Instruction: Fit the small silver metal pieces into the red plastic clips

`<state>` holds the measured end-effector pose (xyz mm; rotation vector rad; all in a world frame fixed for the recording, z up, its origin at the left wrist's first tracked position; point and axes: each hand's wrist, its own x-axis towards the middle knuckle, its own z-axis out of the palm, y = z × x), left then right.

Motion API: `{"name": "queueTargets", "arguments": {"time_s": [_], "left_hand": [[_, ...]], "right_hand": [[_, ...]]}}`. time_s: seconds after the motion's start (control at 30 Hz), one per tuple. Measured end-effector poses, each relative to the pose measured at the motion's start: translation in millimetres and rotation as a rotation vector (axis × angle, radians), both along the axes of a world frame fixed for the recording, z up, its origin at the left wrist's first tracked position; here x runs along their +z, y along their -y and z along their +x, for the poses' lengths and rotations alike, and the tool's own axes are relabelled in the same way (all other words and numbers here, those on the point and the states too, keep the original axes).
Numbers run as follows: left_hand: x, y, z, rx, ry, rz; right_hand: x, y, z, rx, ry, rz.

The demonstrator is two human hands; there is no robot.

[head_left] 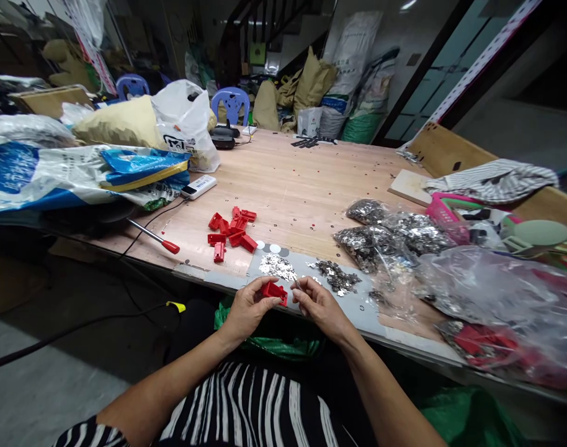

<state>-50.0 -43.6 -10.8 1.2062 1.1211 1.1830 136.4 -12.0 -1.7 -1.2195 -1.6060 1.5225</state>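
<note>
Green bag (286, 349): lay below both hands; I judged the red plastic part could drop there if a light fingertip hold slipped.
Silver pile (276, 266): sat just beyond the fingers; a forward knuckle could have scattered it.
Left hand (246, 310): pinched the part, thumb and fingers parted by roughly its width.
Right hand (318, 305): fingertips nearly together on a thin metallic piece.
Red plastic part (274, 290): between the hands, left-held.
Thin metallic piece (298, 284): right-pinched; exact shape, I could not tell.
</note>
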Motion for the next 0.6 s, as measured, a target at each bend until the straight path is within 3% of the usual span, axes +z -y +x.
{"name": "queueTargets", "arguments": {"time_s": [0.17,0.33,0.6], "left_hand": [[-1.5,2,3,-0.011,0.034,0.000],[-7.5,7,6,0.037,-0.088,0.123],[-8.8,-10,-10,-0.022,-0.498,0.405]], "right_hand": [[1.1,6,-2,-0.004,0.001,0.013],[-0.3,6,-5,0.011,-0.031,-0.040],[-0.2,9,-3,-0.056,0.388,0.389]]}}
